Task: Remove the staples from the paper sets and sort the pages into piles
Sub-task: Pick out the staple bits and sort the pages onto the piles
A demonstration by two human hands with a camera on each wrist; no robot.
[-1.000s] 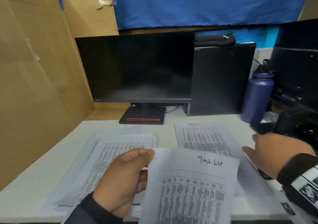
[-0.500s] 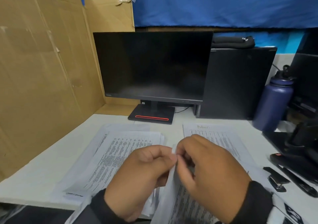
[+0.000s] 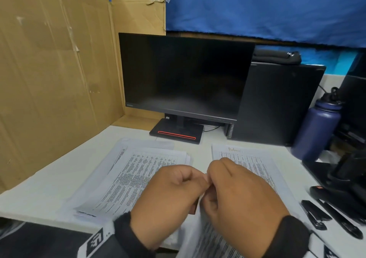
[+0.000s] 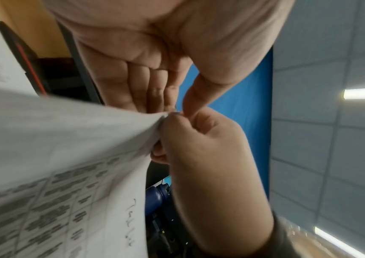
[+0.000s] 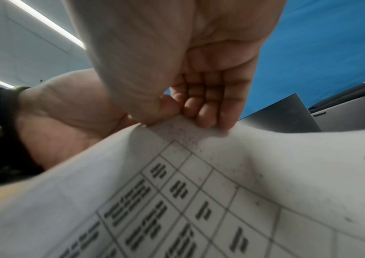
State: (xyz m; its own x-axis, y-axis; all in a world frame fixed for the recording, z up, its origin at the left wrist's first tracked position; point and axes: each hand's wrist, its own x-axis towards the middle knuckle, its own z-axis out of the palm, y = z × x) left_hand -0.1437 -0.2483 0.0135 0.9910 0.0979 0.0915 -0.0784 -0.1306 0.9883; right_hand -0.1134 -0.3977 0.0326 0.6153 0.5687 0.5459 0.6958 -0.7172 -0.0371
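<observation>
Both hands meet over the near desk edge at one corner of a stapled paper set [image 3: 212, 240] printed with tables. My left hand [image 3: 168, 200] pinches that corner between thumb and fingers; the same left hand [image 4: 172, 97] shows from the wrist with the sheet [image 4: 66, 157] hanging below. My right hand [image 3: 241, 198] pinches the same corner, thumb against curled fingers, as the right wrist view of the hand [image 5: 190, 108] and the paper [image 5: 221, 183] confirms. The staple itself is hidden by the fingers. One loose pile [image 3: 130, 174] lies on the left, another pile [image 3: 255, 158] on the right.
A dark monitor [image 3: 184, 75] on its stand and a black computer case [image 3: 277, 103] stand at the back. A navy bottle [image 3: 316, 130], a black stapler [image 3: 340, 196] and small black tools [image 3: 315, 216] sit at the right. Cardboard walls [image 3: 55, 69] close the left side.
A second ago my left hand alone held the set while the right reached toward the tools at the right. The right hand came back and now pinches the same corner.
</observation>
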